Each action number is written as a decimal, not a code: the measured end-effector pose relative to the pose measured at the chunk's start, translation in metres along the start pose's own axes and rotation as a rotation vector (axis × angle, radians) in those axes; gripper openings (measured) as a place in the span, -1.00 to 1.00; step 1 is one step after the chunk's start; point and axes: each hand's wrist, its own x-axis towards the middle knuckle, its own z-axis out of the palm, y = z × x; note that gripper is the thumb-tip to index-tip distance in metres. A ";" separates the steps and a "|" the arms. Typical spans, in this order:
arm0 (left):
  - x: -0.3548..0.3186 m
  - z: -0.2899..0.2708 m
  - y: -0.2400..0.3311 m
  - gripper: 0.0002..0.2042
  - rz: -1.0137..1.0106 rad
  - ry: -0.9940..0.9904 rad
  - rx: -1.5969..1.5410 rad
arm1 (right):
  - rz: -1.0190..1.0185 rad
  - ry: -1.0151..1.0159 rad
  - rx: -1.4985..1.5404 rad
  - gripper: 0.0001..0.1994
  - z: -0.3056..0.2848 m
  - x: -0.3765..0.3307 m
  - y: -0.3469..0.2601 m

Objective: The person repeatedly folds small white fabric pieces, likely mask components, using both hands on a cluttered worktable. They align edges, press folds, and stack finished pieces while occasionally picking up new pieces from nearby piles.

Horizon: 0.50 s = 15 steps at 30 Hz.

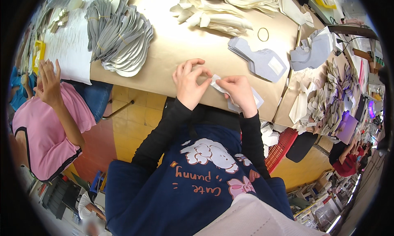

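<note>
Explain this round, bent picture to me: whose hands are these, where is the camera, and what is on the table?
There is no machine here, only a person at work. The one picture comes from a wide-lens camera on the person's head, looking down, so straight edges curve. The left hand and right hand meet over a tan table, and their fingers pinch a small white piece. Farther off lie a grey stack, cream pieces, pale cutouts and a rubber band. A co-worker in pink sits on the left.
</note>
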 end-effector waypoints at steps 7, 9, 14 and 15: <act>0.000 -0.001 -0.005 -0.92 0.022 -0.029 -0.001 | -0.021 -0.003 0.022 -0.72 0.001 0.001 0.002; 0.001 0.000 -0.005 -0.93 0.015 -0.021 0.002 | -0.021 0.002 -0.011 -0.73 0.001 0.002 0.004; 0.000 0.003 -0.004 -0.95 0.045 0.013 0.046 | -0.043 -0.012 -0.015 -0.71 0.001 0.004 0.007; -0.001 0.003 -0.004 -0.95 0.053 0.013 0.054 | -0.037 -0.012 -0.039 -0.70 0.001 0.004 0.006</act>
